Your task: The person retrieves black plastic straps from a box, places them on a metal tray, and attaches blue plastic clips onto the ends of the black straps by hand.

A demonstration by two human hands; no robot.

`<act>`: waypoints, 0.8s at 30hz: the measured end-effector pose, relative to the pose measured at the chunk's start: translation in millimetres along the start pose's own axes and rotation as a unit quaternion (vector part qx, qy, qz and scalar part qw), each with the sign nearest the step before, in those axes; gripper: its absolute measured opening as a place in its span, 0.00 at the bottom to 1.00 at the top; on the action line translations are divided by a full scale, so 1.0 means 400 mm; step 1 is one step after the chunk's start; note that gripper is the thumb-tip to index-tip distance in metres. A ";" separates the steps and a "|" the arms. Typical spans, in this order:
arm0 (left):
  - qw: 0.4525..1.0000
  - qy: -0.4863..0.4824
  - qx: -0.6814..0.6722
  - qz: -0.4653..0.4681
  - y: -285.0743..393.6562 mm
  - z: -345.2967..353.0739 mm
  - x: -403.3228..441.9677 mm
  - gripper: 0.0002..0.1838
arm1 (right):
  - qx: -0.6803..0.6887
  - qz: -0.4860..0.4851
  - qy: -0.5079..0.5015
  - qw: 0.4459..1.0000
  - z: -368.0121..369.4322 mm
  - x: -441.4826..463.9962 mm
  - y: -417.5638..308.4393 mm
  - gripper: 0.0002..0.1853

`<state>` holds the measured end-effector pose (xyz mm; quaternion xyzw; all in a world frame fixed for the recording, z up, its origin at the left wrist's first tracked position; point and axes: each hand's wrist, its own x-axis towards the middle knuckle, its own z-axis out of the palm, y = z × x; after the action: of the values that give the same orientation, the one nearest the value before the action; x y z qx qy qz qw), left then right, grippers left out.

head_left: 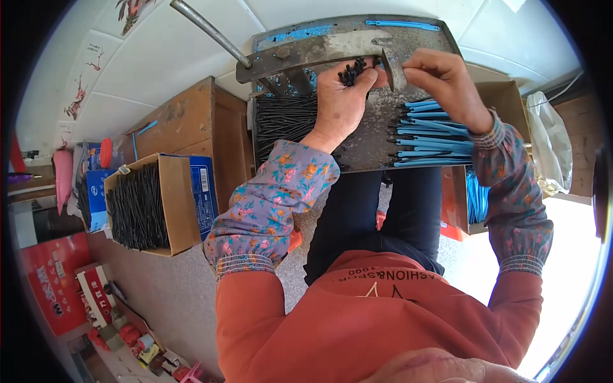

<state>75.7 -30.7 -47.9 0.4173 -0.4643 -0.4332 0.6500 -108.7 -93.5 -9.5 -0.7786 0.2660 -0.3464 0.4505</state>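
My left hand is closed around a bundle of thin black rods, whose ends poke up between thumb and fingers. It is beside the upright metal plate of a hand-lever press. On the plate's other side, my right hand has thumb and forefinger pinched together at its edge; anything between them is hidden. Left of my left hand lies a pile of loose black rods on the metal tray. Below my right hand, blue strips lie stacked with black rods among them.
The press's long handle sticks out to the upper left. A cardboard box of black rods stands at left beside a wooden cabinet. Another box with blue strips is below the tray's right side. A white plastic bag hangs at right.
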 end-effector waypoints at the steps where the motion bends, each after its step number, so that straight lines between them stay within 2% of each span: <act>1: 1.000 -0.004 0.003 -0.013 0.000 -0.002 -0.001 0.05 | -0.064 -0.065 -0.007 0.996 -0.007 0.008 0.009 0.05; 2: 1.000 -0.010 0.006 -0.028 -0.001 -0.003 -0.004 0.06 | -0.126 -0.128 -0.014 0.984 -0.009 0.010 0.014 0.05; 3: 0.999 -0.009 0.005 -0.031 -0.003 -0.003 -0.009 0.06 | -0.126 -0.125 -0.015 0.984 -0.004 0.001 0.011 0.05; 5: 1.000 0.001 -0.013 -0.015 -0.003 0.000 -0.002 0.06 | -0.010 0.007 0.003 1.000 0.003 -0.014 -0.010 0.04; 7: 1.000 0.013 -0.028 -0.003 -0.008 -0.001 -0.003 0.06 | 0.110 0.142 0.018 0.984 0.013 -0.025 -0.018 0.02; 8: 0.999 0.017 -0.027 -0.008 -0.012 -0.003 -0.012 0.06 | 0.113 0.147 0.015 0.983 0.019 -0.026 -0.013 0.02; 12: 0.998 0.015 -0.060 0.004 -0.013 0.001 -0.003 0.06 | -0.056 -0.026 -0.025 0.998 -0.001 0.013 0.005 0.01; 17: 0.999 0.011 -0.044 -0.010 -0.013 -0.003 -0.004 0.06 | -0.118 -0.097 -0.031 0.988 -0.011 0.021 0.008 0.02; 18: 0.999 0.010 -0.046 -0.008 -0.012 0.000 -0.002 0.06 | -0.121 -0.098 -0.031 0.987 -0.024 0.022 0.007 0.02; 22: 0.999 -0.010 -0.040 0.002 0.001 0.000 -0.002 0.06 | -0.106 0.083 -0.191 0.972 -0.112 0.020 0.017 0.04; 24: 1.000 -0.020 -0.020 0.001 0.011 0.000 0.001 0.06 | -0.225 -0.035 -0.238 0.944 -0.146 0.056 0.072 0.06</act>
<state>76.5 -29.8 -43.8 0.3954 -0.4686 -0.4502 0.6491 -143.2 -153.1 -7.6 -0.9285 0.1942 -0.0975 0.3010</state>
